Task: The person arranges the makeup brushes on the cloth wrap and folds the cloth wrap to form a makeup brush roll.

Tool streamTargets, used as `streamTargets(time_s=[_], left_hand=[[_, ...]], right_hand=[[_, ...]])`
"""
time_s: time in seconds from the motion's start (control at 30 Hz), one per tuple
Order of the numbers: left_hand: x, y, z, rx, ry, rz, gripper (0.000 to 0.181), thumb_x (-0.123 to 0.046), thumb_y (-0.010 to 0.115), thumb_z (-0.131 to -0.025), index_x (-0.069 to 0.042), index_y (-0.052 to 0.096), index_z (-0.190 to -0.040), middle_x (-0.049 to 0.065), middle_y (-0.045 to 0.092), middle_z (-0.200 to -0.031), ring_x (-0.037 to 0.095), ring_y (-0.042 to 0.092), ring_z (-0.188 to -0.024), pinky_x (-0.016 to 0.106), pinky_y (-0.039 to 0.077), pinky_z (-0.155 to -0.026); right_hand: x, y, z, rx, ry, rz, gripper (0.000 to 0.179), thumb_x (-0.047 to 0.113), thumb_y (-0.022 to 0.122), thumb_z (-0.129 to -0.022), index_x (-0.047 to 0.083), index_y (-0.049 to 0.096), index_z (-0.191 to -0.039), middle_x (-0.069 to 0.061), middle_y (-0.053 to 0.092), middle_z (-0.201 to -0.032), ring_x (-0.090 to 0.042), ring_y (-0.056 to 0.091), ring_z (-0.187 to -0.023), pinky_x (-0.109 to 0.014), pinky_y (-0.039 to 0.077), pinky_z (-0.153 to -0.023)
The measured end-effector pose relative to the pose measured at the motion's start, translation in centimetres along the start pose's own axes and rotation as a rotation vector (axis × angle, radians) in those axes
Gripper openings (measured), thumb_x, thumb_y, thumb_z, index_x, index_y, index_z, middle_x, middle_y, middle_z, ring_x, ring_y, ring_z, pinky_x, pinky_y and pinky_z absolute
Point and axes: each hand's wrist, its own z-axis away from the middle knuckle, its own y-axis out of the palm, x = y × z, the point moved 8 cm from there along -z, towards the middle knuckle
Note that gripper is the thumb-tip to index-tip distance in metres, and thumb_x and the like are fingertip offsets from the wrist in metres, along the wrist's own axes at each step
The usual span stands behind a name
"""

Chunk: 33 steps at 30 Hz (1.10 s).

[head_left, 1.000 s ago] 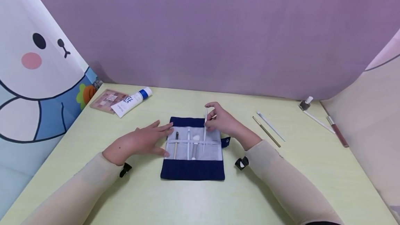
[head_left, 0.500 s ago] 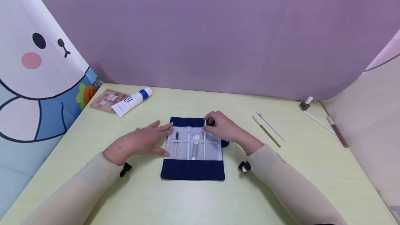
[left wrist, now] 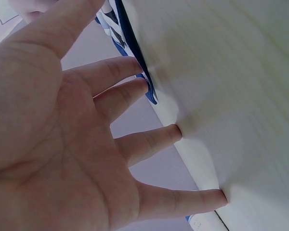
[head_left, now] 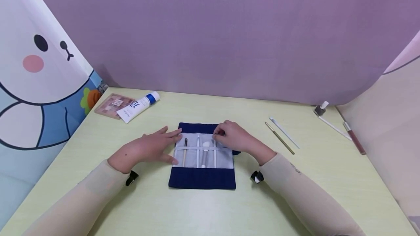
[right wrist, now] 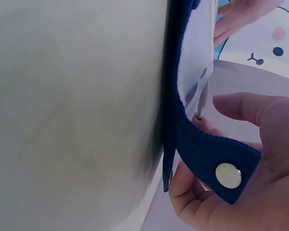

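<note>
A navy brush roll lies unfolded on the table, its grey lining crossed by an elastic band. My right hand holds the upper end of a thin white makeup brush tucked behind that band; its tip is mostly hidden by the fingers. To its left, the band also holds a wide white brush, a slim white brush and a dark-tipped brush. My left hand rests with spread fingers at the roll's left edge. Beside the right hand, the snap strap sticks out.
Right of the roll lie a gold stick and a white stick. Further right are a small dark bottle, another white stick and a reddish tube. A white squeeze tube overlaps a pink palette back left.
My right hand has come down toward the roll, sliding the thin white brush lower behind the band. The left hand stays where it was.
</note>
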Motion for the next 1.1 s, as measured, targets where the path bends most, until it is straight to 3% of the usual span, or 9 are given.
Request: streamTargets(time_s=[0.2, 0.43, 0.57, 0.7, 0.83, 1.1], left_hand=[[0.0, -0.1, 0.0, 0.0, 0.002, 0.003, 0.097, -0.064, 0.075, -0.091, -0.021, 0.035, -0.169, -0.001, 0.018, -0.182, 0.052, 0.014, -0.166, 0.096, 0.023, -0.106], [0.0, 0.2, 0.1, 0.003, -0.004, 0.02, 0.097, -0.063, 0.077, -0.09, -0.022, 0.035, -0.169, -0.001, 0.019, -0.182, 0.052, 0.013, -0.166, 0.097, 0.021, -0.106], [-0.2, 0.1, 0.1, -0.003, 0.005, 0.012, 0.097, -0.064, 0.075, -0.091, -0.022, 0.035, -0.169, 0.0, 0.019, -0.182, 0.052, 0.012, -0.166, 0.097, 0.021, -0.106], [-0.4, -0.1, 0.1, -0.005, 0.007, 0.009, 0.097, -0.063, 0.075, -0.092, -0.022, 0.035, -0.169, 0.0, 0.019, -0.182, 0.052, 0.012, -0.166, 0.097, 0.021, -0.106], [-0.4, -0.1, 0.1, 0.002, 0.001, 0.009, 0.097, -0.062, 0.076, -0.092, -0.021, 0.035, -0.169, 0.001, 0.019, -0.182, 0.052, 0.013, -0.166, 0.097, 0.021, -0.106], [-0.4, -0.1, 0.3, 0.0, 0.008, 0.013, 0.096, -0.061, 0.076, -0.092, -0.02, 0.034, -0.169, 0.002, 0.019, -0.182, 0.053, 0.013, -0.166, 0.097, 0.022, -0.106]], right_hand=[[-0.5, -0.9, 0.2, 0.005, 0.027, -0.037, 0.038, 0.03, 0.062, -0.108, 0.005, 0.069, -0.135, -0.009, 0.07, -0.111, -0.018, 0.063, -0.092, -0.031, 0.054, -0.078], [-3.4, -5.4, 1.4, -0.153, 0.087, -0.127, 0.044, 0.034, 0.061, -0.109, 0.007, 0.063, -0.143, -0.01, 0.072, -0.118, -0.022, 0.07, -0.094, -0.031, 0.055, -0.072], [-5.7, -8.2, 2.8, -0.227, 0.133, -0.169, 0.045, 0.033, 0.061, -0.109, 0.007, 0.059, -0.146, -0.014, 0.07, -0.126, -0.034, 0.073, -0.103, -0.034, 0.059, -0.078], [-7.7, -10.2, 4.4, -0.268, 0.164, -0.211, 0.048, 0.03, 0.06, -0.11, 0.005, 0.054, -0.15, -0.018, 0.067, -0.132, -0.041, 0.07, -0.114, -0.047, 0.064, -0.091], [-9.9, -11.2, 5.8, -0.269, 0.19, -0.23, 0.051, 0.028, 0.059, -0.111, 0.003, 0.049, -0.154, -0.021, 0.062, -0.139, -0.04, 0.067, -0.122, -0.052, 0.063, -0.098], [-14.2, -10.8, 7.8, -0.185, 0.23, -0.161, 0.053, 0.017, 0.059, -0.109, -0.002, 0.045, -0.156, -0.027, 0.059, -0.143, -0.042, 0.065, -0.125, -0.033, 0.056, -0.088]])
